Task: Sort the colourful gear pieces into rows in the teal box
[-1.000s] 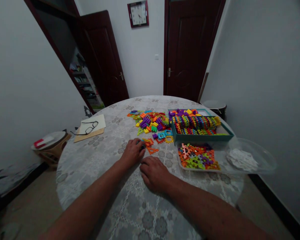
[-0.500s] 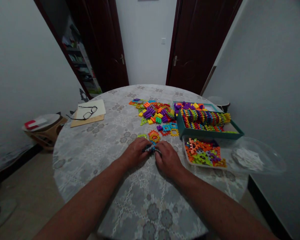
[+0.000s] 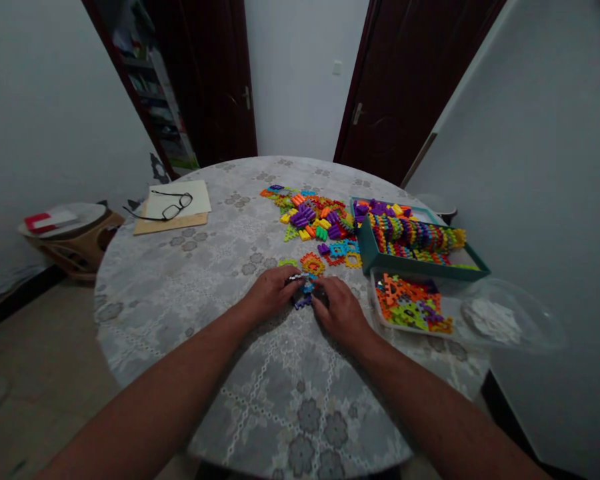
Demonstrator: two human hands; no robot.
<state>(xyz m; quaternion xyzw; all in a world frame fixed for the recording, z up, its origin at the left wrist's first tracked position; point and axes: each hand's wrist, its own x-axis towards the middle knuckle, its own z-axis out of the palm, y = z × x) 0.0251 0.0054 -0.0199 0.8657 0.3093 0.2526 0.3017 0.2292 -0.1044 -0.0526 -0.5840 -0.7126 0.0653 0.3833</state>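
Between my hands is a small cluster of joined toothed plastic building pieces [image 3: 308, 287], with blue, grey and dark purple parts showing. My left hand [image 3: 270, 293] is closed with thumb and fingers on its grey left part. Bent round the right side is my right hand [image 3: 341, 310], its fingertips on the cluster and hiding part of it. Just beyond the fingers lie an orange-red gear-shaped piece [image 3: 312, 263] and a lime green piece [image 3: 287, 263]. Blue square toothed pieces [image 3: 339, 249] and a yellow one [image 3: 353, 261] lie farther right.
A pile of colourful pieces [image 3: 320, 217] lies at the table's middle back. On the right stand a green box [image 3: 425, 267] of stacked pieces, a clear plastic tub [image 3: 380, 320] of pieces and a clear lid [image 3: 537, 320]. Glasses [image 3: 171, 211] rest on papers [image 3: 200, 193] at left.
The cluster has turned between my hands, so more blue and a purple part at its lower end now show. My hands stay close together, and the camera view has shifted slightly.
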